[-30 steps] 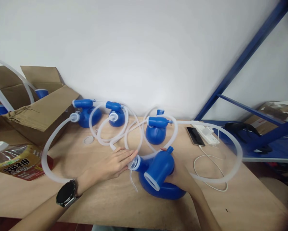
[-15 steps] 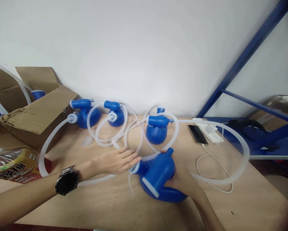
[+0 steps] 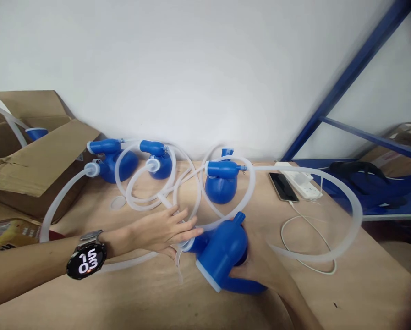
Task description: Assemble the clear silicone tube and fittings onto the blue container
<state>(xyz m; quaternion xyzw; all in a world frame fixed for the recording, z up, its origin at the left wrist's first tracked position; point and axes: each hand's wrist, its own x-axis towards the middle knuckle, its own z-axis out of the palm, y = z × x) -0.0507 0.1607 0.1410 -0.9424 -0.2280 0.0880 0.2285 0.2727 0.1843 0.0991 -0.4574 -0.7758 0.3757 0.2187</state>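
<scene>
My right hand [image 3: 263, 268] reaches round the back of a blue plastic vessel [image 3: 222, 252] with a wide white-rimmed mouth. It grips the vessel, which is tilted on the wooden table [image 3: 346, 288]; most of its fingers are hidden behind it. My left hand [image 3: 157, 229], with a watch [image 3: 86, 260] on the wrist, lies with fingers stretched out. Its fingertips rest at the vessel's white-collared neck [image 3: 188, 245], where a translucent tube [image 3: 329, 254] joins.
Three more blue vessels [image 3: 221, 183] with looping translucent tubes stand at the back by the wall. An open cardboard box [image 3: 36, 160] and an oil bottle [image 3: 6, 229] are at the left. A phone [image 3: 283, 187], power strip [image 3: 299, 181], white cable [image 3: 308, 229] and blue shelf frame [image 3: 346, 78] are at the right.
My left forearm has swung lower across the front and the watch face now shows. The held vessel has tipped further, mouth toward me. The view has shifted to the right.
</scene>
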